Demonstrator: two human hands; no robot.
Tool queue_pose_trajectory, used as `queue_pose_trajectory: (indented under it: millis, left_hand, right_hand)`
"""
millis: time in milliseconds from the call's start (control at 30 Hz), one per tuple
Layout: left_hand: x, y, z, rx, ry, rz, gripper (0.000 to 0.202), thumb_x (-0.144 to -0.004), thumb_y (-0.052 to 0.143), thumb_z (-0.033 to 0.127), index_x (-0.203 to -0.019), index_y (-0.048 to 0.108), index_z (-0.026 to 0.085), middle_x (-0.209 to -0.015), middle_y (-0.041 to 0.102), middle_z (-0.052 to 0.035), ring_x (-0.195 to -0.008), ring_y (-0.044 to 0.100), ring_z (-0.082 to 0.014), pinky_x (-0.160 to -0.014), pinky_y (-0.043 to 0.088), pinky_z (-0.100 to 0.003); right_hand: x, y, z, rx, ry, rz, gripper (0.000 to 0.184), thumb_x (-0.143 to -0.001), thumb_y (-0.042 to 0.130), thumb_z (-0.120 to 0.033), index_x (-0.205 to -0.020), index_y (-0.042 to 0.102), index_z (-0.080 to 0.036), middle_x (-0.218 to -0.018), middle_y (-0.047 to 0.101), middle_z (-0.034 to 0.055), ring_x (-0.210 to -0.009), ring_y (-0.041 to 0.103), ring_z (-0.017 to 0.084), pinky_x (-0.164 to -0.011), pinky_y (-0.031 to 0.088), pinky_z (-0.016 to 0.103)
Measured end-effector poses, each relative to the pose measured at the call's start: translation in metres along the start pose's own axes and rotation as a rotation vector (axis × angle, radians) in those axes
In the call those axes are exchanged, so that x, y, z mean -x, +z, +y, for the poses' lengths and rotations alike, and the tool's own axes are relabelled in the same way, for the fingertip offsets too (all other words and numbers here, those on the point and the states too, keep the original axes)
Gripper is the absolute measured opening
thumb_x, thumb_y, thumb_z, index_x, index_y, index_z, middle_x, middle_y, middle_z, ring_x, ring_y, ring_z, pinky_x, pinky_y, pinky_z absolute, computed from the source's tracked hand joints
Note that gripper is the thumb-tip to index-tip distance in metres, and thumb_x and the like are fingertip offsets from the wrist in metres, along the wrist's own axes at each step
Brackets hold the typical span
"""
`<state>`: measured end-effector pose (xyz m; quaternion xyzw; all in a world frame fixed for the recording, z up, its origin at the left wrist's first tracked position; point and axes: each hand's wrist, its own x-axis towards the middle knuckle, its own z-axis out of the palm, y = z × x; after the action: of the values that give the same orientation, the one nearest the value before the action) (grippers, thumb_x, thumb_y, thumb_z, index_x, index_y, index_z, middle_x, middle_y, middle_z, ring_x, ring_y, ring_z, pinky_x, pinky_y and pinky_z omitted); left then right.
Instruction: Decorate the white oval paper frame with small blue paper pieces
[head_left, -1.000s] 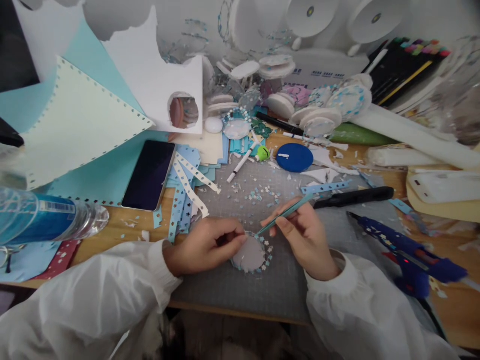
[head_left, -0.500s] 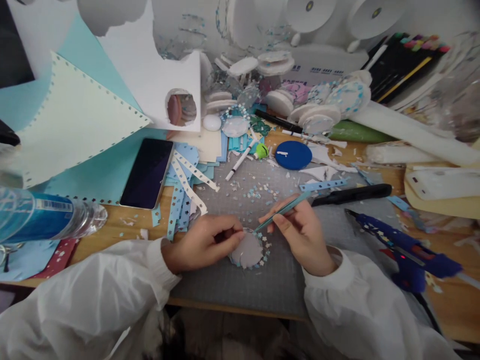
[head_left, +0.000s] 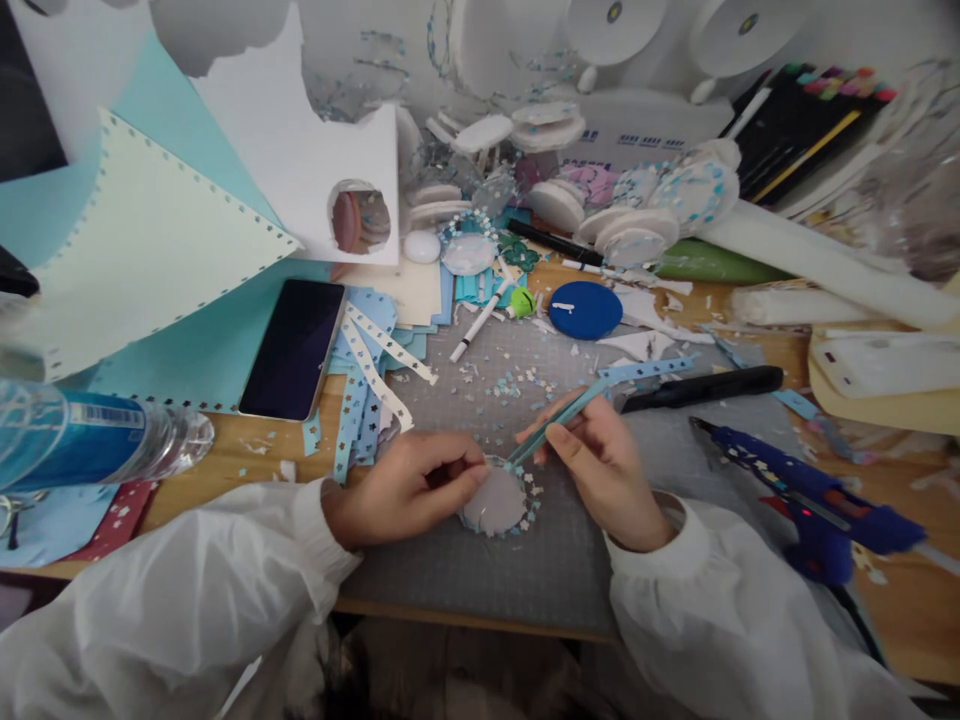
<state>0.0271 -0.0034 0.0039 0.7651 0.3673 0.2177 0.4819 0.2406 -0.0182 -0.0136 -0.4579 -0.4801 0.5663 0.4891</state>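
Observation:
My right hand (head_left: 600,460) grips teal tweezers (head_left: 568,412) between thumb and fingers. Their tips point down and left to the upper rim of a small round disc (head_left: 495,500), which lies on the grey cutting mat (head_left: 555,585). Tiny white and blue paper flowers (head_left: 531,505) line the disc's right and lower rim. With thumb and fingertips pinched together, my left hand (head_left: 420,485) is at the disc's upper left edge. Whether something tiny sits between the tweezer tips is too small to tell. Loose paper flowers (head_left: 517,382) are scattered beyond the hands.
At right are a blue glue gun (head_left: 817,500) and a black cutter knife (head_left: 705,388). A phone (head_left: 294,348), punched paper strips (head_left: 367,385) and a water bottle (head_left: 97,432) lie at left. A blue oval lid (head_left: 585,310) and stacked white discs (head_left: 555,205) are farther back.
The tweezers' two arms now look farther apart, with their tips still by the disc's upper rim. Both hands stay nearly in place; the view shifts slightly.

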Motion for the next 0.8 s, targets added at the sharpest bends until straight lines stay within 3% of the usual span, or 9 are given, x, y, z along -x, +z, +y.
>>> queue_pose_trajectory:
  millis: [800]
  left_hand:
    - [0.0012, -0.0015, -0.0008, -0.019, 0.091, 0.003, 0.020, -0.091, 0.048, 0.021, -0.077, 0.058, 0.011, -0.060, 0.049, 0.0026, -0.053, 0.042, -0.0077, -0.050, 0.034, -0.018]
  right_hand:
    - [-0.0017, 0.0025, -0.0068, 0.085, -0.044, -0.039, 0.015, -0.088, 0.061, -0.035, -0.089, 0.052, -0.024, -0.080, 0.069, 0.0014, -0.058, 0.060, 0.013, -0.057, 0.053, 0.028]
